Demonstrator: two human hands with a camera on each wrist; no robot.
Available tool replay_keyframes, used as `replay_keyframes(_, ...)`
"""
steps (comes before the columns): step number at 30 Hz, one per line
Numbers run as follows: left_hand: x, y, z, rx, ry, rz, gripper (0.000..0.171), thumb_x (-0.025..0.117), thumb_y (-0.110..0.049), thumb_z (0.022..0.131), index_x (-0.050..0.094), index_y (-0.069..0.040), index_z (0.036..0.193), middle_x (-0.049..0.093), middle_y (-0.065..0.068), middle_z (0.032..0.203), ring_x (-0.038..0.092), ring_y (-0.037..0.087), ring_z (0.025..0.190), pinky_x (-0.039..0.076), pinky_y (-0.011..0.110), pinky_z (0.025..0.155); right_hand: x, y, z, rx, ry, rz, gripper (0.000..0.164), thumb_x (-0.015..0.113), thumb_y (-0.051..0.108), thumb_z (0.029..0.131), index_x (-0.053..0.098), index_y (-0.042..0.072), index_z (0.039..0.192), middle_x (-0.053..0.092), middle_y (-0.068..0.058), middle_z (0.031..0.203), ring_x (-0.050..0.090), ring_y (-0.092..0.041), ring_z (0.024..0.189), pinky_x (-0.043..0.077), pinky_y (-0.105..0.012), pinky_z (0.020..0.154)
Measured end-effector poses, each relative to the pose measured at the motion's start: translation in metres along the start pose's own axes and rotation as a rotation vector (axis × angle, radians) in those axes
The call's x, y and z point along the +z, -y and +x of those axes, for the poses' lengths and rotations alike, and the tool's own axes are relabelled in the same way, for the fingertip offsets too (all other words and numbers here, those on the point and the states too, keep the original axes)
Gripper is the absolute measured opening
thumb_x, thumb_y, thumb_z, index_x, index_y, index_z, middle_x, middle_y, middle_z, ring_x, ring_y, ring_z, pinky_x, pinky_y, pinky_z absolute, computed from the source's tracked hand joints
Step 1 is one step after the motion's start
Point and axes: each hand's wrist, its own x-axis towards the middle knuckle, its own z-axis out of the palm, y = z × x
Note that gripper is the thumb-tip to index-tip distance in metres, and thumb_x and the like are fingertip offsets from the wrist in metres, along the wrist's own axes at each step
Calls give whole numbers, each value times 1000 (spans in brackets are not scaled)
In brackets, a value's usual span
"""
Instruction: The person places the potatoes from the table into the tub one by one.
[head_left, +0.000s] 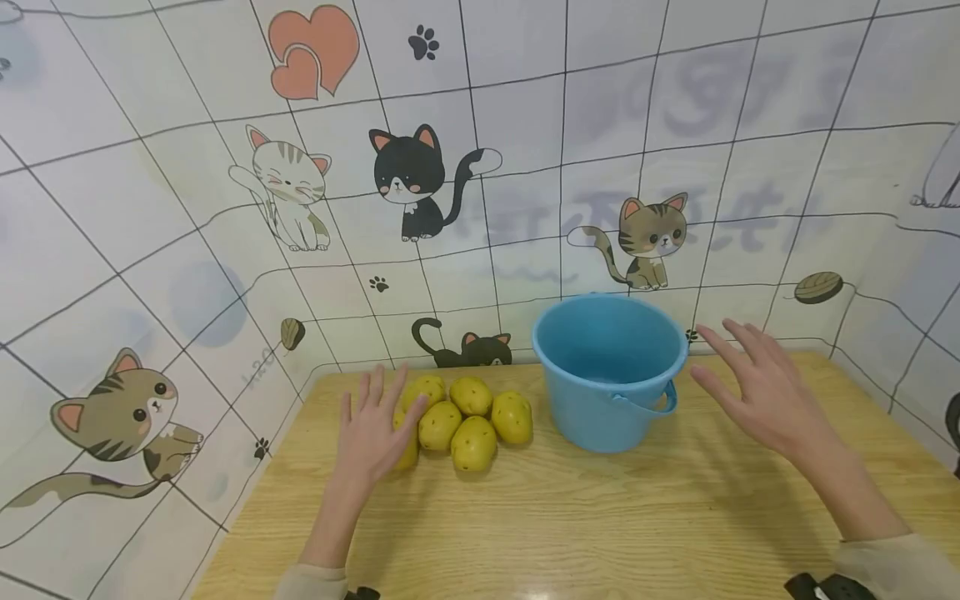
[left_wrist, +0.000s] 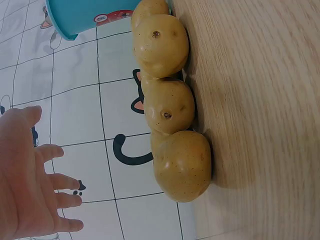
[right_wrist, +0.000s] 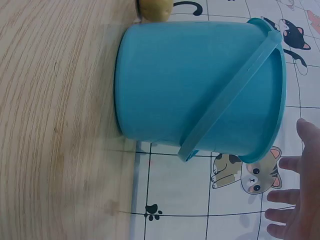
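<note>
My left hand (head_left: 372,433) hovers with spread fingers over the left end of a cluster of potatoes (head_left: 473,444), partly hiding one of them in the head view. In the left wrist view that hand (left_wrist: 25,180) is apart from the yellow-brown potatoes (left_wrist: 182,166), which lie close together on the table. A blue bucket (head_left: 600,417) stands upright just right of them, its handle (head_left: 651,408) hanging down at the front. To the bucket's right my right hand (head_left: 765,392) is raised, fingers extended, holding nothing. The right wrist view shows the hand (right_wrist: 302,190) beside the bucket's rim (right_wrist: 272,95).
The wooden table (head_left: 540,525) runs back to a wall (head_left: 517,167) covered with a grid and cartoon cats. Another wall (head_left: 105,275) closes the left side. A dark object (head_left: 953,421) shows at the far right edge.
</note>
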Motion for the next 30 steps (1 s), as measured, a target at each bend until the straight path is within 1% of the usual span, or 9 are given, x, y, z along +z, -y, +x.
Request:
replay_keyframes(4,3,4,-1,-26,6,-28,72,32,-63,103,19,-26,163,10,15,167,6,38,153,-5,59,120,3,5,2,-17,-31,25,61,58,39,101,42,14,154,33,-29,155,22,-51,145,13,-69,116)
replay_keyframes(7,5,5,-1,-41,6,-43,71,31,-64,103,19,-26,163,14,17,166,10,40,152,1,62,120,6,9,4,-38,-54,36,59,59,39,101,44,13,152,36,-29,153,26,-51,143,18,-73,112)
replay_keyframes(13,9,8,-3,-76,21,-66,73,34,-64,103,18,-25,163,19,20,164,17,44,150,17,67,116,13,12,6,-81,-80,80,58,60,36,100,47,11,151,40,-27,151,30,-50,141,21,-72,112)
replay_keyframes(18,14,12,-6,-85,3,-92,74,39,-61,103,23,-19,162,25,26,161,24,49,146,25,68,113,18,16,7,-128,-93,105,56,64,31,99,50,10,148,43,-25,149,35,-49,137,26,-70,110)
replay_keyframes(22,20,16,-8,-102,-3,-110,74,43,-57,103,26,-15,161,28,30,158,30,52,142,30,69,109,21,20,8,-144,-94,135,54,66,29,97,52,10,146,43,-24,149,37,-49,136,30,-71,106)
replay_keyframes(23,22,17,-8,-114,4,-111,74,43,-57,103,26,-16,161,28,29,158,31,51,142,31,69,109,22,20,9,-145,-91,141,54,67,28,97,52,10,146,43,-24,150,36,-49,137,30,-72,106)
replay_keyframes(26,26,21,-10,-130,9,-109,75,47,-54,102,27,-10,160,31,31,156,35,53,139,33,69,108,25,22,9,-148,-91,156,53,68,27,96,54,12,145,43,-22,151,36,-47,138,32,-70,106)
replay_keyframes(30,32,25,-12,-164,25,-114,78,51,-52,101,27,-6,159,34,31,154,37,53,137,36,69,105,29,24,9,-158,-92,173,51,70,25,95,56,12,142,44,-19,151,35,-45,140,32,-68,107)
